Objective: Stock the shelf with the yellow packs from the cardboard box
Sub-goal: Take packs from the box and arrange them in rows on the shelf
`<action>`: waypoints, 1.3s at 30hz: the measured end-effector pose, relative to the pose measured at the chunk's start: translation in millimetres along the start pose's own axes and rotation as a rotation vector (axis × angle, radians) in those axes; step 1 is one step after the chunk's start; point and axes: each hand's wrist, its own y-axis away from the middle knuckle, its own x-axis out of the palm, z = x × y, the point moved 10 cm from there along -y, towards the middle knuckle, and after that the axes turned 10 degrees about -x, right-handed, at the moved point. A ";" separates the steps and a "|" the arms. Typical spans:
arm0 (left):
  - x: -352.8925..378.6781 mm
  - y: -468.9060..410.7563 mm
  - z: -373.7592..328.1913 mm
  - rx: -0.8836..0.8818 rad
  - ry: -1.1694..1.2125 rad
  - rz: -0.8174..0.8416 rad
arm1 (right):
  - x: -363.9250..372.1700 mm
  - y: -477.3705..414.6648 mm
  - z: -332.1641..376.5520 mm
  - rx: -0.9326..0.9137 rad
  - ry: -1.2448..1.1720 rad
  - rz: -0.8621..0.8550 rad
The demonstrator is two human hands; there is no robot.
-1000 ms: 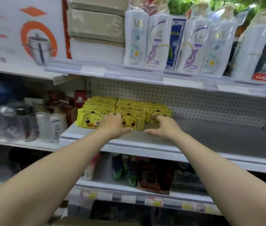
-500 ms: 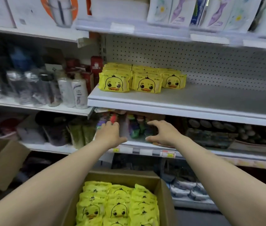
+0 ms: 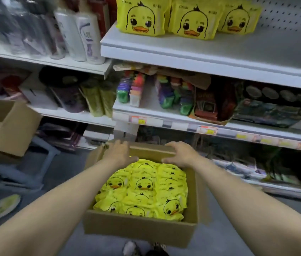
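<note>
Both hands have dropped from in front of the lower shelves to the far end of the cardboard box, which now fills the middle of the view. The left hand and right hand hang palm down side by side over the box's far rim, thumbs turned toward each other. Their fingers are loosely spread and hold nothing. Whether they press on the cardboard cannot be told.

The box sits on the floor with its long axis running away from the person toward the shelf. Inside it, the yellow packs lie flat in rows, duck faces up, the crests pointing toward the shelving.

On the shelf above, more duck packs stand upright in a front row of three. Their printed faces turn to the aisle, and further packs are stacked behind them. White bottles stand on the neighbouring shelf to the left. A second cardboard box lies open at the left edge.
</note>
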 end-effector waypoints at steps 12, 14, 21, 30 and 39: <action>146.9 -36.5 88.0 -0.212 0.163 0.178 | 162.1 -67.9 -50.9 0.039 -0.150 0.229; 159.6 -43.3 100.1 -0.236 0.200 0.155 | 180.7 -83.8 -53.9 0.041 -0.168 0.228; 192.5 -82.8 125.1 -0.261 0.350 0.083 | 225.6 -131.2 -72.0 0.061 -0.145 0.192; 204.6 -97.9 124.8 -0.236 0.128 -0.036 | 240.5 -151.4 -74.8 0.008 0.027 0.186; 196.8 -96.6 134.6 -0.243 0.212 0.126 | 232.4 -136.5 -68.3 -0.003 -0.290 0.162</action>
